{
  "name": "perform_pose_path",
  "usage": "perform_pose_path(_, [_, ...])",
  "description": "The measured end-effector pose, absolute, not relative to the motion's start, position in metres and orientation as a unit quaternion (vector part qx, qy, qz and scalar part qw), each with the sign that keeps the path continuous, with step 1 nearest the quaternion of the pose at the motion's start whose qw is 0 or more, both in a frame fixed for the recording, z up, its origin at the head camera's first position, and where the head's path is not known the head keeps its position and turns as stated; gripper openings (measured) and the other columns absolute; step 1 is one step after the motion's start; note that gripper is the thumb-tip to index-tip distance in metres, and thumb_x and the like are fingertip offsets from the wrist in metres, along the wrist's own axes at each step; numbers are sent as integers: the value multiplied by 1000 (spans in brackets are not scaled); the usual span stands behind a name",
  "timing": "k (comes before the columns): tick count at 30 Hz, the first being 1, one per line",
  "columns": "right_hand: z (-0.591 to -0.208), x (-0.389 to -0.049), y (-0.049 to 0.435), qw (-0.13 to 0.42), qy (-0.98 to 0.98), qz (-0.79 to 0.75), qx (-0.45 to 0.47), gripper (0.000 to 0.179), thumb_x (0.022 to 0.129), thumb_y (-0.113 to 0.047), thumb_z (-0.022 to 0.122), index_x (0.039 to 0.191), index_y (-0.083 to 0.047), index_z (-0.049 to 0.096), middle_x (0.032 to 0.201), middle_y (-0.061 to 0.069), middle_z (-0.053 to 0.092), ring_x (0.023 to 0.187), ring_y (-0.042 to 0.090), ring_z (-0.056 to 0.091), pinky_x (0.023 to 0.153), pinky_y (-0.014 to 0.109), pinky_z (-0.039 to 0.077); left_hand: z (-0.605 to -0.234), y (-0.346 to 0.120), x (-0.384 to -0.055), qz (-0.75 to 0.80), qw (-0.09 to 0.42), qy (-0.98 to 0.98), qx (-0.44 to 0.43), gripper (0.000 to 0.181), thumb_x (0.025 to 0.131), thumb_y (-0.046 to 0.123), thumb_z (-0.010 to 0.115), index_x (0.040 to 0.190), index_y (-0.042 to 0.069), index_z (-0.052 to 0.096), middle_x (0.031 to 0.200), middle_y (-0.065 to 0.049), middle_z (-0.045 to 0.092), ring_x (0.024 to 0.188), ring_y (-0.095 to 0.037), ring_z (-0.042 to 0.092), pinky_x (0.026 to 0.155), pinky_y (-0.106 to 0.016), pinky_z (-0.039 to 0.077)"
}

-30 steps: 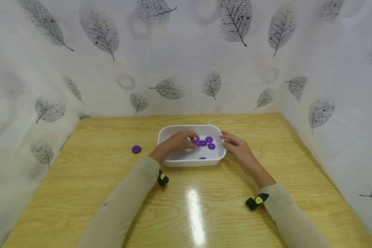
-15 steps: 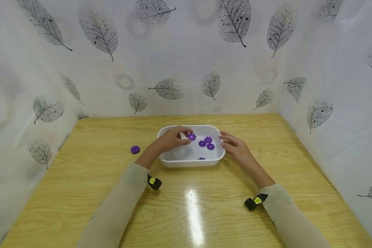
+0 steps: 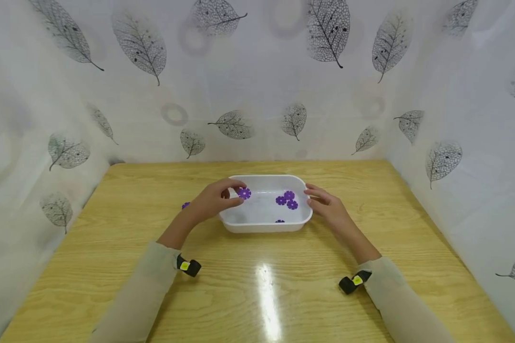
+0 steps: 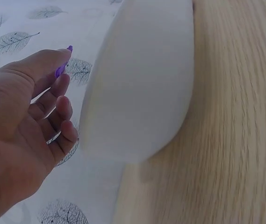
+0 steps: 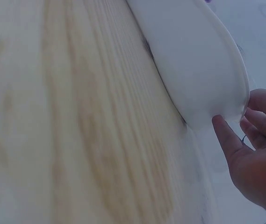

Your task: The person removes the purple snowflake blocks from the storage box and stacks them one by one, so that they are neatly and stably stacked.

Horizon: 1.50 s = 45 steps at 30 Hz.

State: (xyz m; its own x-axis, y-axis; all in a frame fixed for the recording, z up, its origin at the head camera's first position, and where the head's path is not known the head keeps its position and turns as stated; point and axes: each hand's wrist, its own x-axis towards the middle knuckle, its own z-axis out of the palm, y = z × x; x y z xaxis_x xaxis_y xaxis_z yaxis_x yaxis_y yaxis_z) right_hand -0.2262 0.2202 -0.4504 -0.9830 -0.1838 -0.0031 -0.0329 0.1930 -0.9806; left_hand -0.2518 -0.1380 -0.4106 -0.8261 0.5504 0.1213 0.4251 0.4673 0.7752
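Observation:
My left hand [image 3: 216,199] pinches a purple flower-shaped plastic disc [image 3: 244,193] between thumb and forefinger, over the left end of a white tub [image 3: 266,227]. In the left wrist view the disc [image 4: 61,68] shows edge-on at the fingertips, level with the tub's rim. Inside the tub, a cluster of three similar purple discs [image 3: 289,195] lies toward the right. Another disc [image 3: 280,221] shows partly behind the front wall. My right hand [image 3: 329,207] rests against the tub's right end, its thumb [image 5: 224,128] on the outer wall and the other fingers at the rim.
Another purple piece [image 3: 186,206] lies on the wooden table [image 3: 223,271] left of the tub, partly hidden by the left hand. Behind the table hangs a white curtain [image 3: 257,81] with leaf prints, which also runs along both sides.
My left hand has picked a purple disc out of the group in the tub and carried it left, to the tub's left end. The right hand has stayed in place.

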Motion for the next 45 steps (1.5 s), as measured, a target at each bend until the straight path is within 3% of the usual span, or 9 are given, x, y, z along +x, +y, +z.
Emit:
perform_pose_path(9, [-450,-225,219,65,771,-630,-69,47,95,-27,61,136,-5,51,153,-5,34,132,29,43,94,28,49,-413,-172,-239,440,67,857,258,32,91,40,63,121,28,59,99,-1,59,77,-21,51,64,-33,47])
perform_pose_path(13, [-450,-225,219,65,770,-631,-69,48,95,-29,61,135,-5,52,153,-4,34,132,28,42,94,26,48,-412,-186,-234,449,62,858,243,33,93,34,63,125,26,58,105,1,59,80,-22,51,66,-32,47])
perform_pose_path(18, [-451,-226,220,63,767,-634,-71,48,94,-30,62,135,-7,53,152,-4,34,131,28,43,93,26,49,-399,-199,-220,444,64,868,214,39,95,23,61,133,15,54,116,-4,59,87,-25,53,73,-35,49])
perform_pose_path(26, [-453,-226,222,62,765,-637,-71,46,94,-29,62,134,-7,54,152,-5,35,130,27,44,92,24,49,-419,-231,-226,430,59,882,182,46,94,37,60,136,22,51,119,-1,59,91,-25,57,77,-38,49])
perform_pose_path(36, [-452,-226,221,58,767,-636,-68,45,95,-25,61,134,-5,53,151,-5,37,130,27,45,93,24,49,-437,-260,-230,405,62,898,160,49,96,36,57,139,14,48,125,-6,57,98,-23,54,85,-39,44])
perform_pose_path(45, [-454,-226,222,58,766,-636,-71,47,95,-25,61,135,-4,52,152,-5,36,130,28,45,93,23,48,-448,-272,-234,389,85,902,164,48,99,31,52,141,9,45,136,-14,51,113,-32,51,90,-47,45])
